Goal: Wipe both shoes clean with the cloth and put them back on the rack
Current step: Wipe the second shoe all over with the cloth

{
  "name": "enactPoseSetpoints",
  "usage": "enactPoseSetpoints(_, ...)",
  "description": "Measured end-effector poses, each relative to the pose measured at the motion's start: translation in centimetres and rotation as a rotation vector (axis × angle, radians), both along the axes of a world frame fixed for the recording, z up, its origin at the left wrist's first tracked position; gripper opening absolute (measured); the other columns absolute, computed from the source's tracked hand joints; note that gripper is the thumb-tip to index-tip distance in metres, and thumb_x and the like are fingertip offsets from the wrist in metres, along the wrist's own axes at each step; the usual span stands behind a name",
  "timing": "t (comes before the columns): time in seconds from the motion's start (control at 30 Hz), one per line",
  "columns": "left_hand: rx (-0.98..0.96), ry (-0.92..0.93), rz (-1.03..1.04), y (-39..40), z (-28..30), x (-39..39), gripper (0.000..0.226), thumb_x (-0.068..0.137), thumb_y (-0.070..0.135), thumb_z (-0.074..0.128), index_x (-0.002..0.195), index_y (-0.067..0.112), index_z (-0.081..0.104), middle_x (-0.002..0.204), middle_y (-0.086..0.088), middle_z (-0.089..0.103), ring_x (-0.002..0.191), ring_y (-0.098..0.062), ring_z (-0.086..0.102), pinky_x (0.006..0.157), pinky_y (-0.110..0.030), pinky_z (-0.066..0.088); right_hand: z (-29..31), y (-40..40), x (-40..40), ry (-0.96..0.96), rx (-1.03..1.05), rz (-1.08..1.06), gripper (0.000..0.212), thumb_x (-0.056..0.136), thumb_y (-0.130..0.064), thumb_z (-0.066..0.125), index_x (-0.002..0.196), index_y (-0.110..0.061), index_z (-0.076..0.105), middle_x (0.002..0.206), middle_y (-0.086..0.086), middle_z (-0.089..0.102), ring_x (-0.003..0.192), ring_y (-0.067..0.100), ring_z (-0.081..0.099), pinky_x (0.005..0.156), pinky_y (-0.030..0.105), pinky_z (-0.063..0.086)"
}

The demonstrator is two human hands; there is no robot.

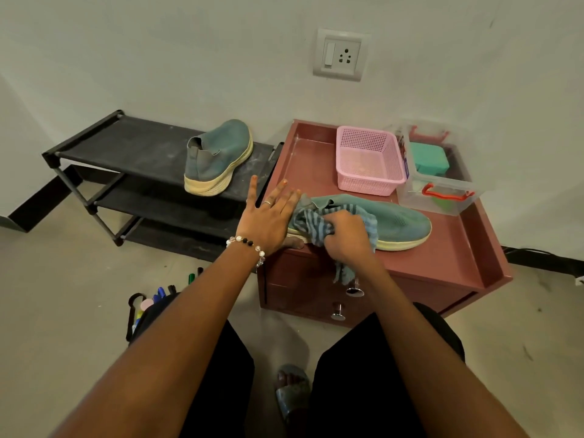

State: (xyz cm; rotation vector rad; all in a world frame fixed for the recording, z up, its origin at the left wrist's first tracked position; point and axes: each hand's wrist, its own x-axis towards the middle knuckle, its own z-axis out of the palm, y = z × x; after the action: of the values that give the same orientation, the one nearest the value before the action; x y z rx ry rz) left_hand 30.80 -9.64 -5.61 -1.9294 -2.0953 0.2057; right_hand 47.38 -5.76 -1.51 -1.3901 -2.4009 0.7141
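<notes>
Frame centre — your right hand [346, 235] grips the striped cloth [311, 224] on the teal shoe [401, 221], left hand [271, 218] spread steadying; next, likely the sole.

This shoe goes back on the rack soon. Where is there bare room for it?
The rack's top shelf is bare left of the other shoe. On the cabinet, the basket and clear box crowd the back; the shoe being wiped fills the front.
</notes>
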Motion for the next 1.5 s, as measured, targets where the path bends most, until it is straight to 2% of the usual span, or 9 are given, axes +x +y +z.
enactPoseSetpoints(0.17,-0.043,-0.034,0.031,0.2,0.4,0.3,0.112,0.075,0.084,0.033,0.151,0.017,-0.015,0.162,0.002,-0.002,0.148,-0.017,-0.009,0.105,-0.070,-0.017,0.9,2.4,3.4,0.865,-0.514,-0.466,0.031,0.087,0.007,0.049,0.073,-0.013,0.069,0.068,0.010,0.067,0.054,0.027,0.060,0.052,0.034,0.048)
enactPoseSetpoints(0.4,-0.039,-0.308,0.090,0.7,2.9,1.6,0.091,0.087,0.072,0.036,0.153,0.014,0.010,0.155,-0.004,0.029,0.146,-0.021,0.019,0.106,-0.069,-0.009,1.3,3.4,6.1,1.651,-0.700,-0.867,0.027,0.086,-0.003,0.058,0.112,-0.001,0.061,0.104,0.017,0.069,0.089,0.036,0.068,0.076,0.052,0.056)
enactPoseSetpoints(0.53,0.197,-0.416,0.074,1.5,3.9,1.6,0.046,0.091,0.055,0.049,0.118,0.020,0.058,0.106,-0.006,0.068,0.102,-0.026,0.062,0.094,-0.043,0.040,1.1,2.0,6.2,1.588,-0.753,-0.867,0.030,0.084,-0.004,0.059,0.113,-0.001,0.061,0.107,0.019,0.068,0.088,0.039,0.069,0.078,0.058,0.054)
enactPoseSetpoints(0.67,0.297,-0.362,0.130,2.1,4.6,2.4,0.041,0.084,0.050,0.062,0.099,0.013,0.066,0.091,-0.010,0.070,0.088,-0.029,0.064,0.064,-0.031,0.036,1.8,0.7,6.3,1.479,-0.684,-0.880,0.027,0.085,-0.001,0.060,0.112,0.000,0.061,0.102,0.019,0.069,0.085,0.036,0.070,0.076,0.055,0.056)
enactPoseSetpoints(0.97,0.410,-0.501,0.262,2.1,4.7,3.2,0.032,0.093,0.028,0.050,0.117,0.008,0.060,0.094,-0.019,0.068,0.092,-0.039,0.061,0.071,-0.039,0.042,1.8,0.1,9.4,1.096,-0.284,-0.720,0.008,0.089,-0.012,0.063,0.093,-0.019,0.065,0.093,0.001,0.070,0.089,0.018,0.069,0.079,0.036,0.057)
enactPoseSetpoints(1.13,0.527,-0.350,-0.076,0.0,4.2,5.7,0.037,0.083,0.010,0.064,0.117,-0.005,0.061,0.104,-0.024,0.068,0.095,-0.038,0.065,0.086,-0.045,0.051,1.9,-0.5,9.6,1.083,-0.033,-0.736,0.024,0.088,-0.007,0.061,0.111,-0.014,0.062,0.098,-0.008,0.065,0.095,0.007,0.063,0.081,0.017,0.052)
enactPoseSetpoints(1.27,0.309,-0.234,-0.271,-2.2,2.2,7.8,0.046,0.088,0.013,0.059,0.131,-0.004,0.053,0.133,-0.022,0.055,0.125,-0.033,0.052,0.108,-0.047,0.035,2.2,-1.2,9.6,1.037,0.250,-0.675,0.045,0.083,0.007,0.058,0.126,-0.003,0.051,0.095,-0.017,0.055,0.084,-0.016,0.054,0.070,0.001,0.046)
enactPoseSetpoints(1.4,-0.079,-0.103,-0.014,-4.2,-0.3,7.5,0.066,0.100,0.017,0.035,0.151,0.001,-0.003,0.160,-0.018,-0.001,0.148,-0.029,0.000,0.119,-0.043,0.001,0.7,-1.9,8.0,0.754,0.333,-0.454,0.041,0.079,0.002,0.063,0.116,-0.010,0.049,0.094,-0.005,0.059,0.082,0.001,0.056,0.067,0.013,0.048)
enactPoseSetpoints(1.5,-0.067,-0.099,0.013,-4.7,-1.0,7.1,0.061,0.100,0.009,0.024,0.148,-0.002,-0.011,0.157,-0.022,-0.012,0.147,-0.032,-0.008,0.117,-0.044,-0.008,-1.6,-2.1,5.3,0.378,0.217,-0.270,0.052,0.080,0.002,0.061,0.127,-0.009,0.043,0.112,0.005,0.060,0.103,0.021,0.057,0.083,0.025,0.050)
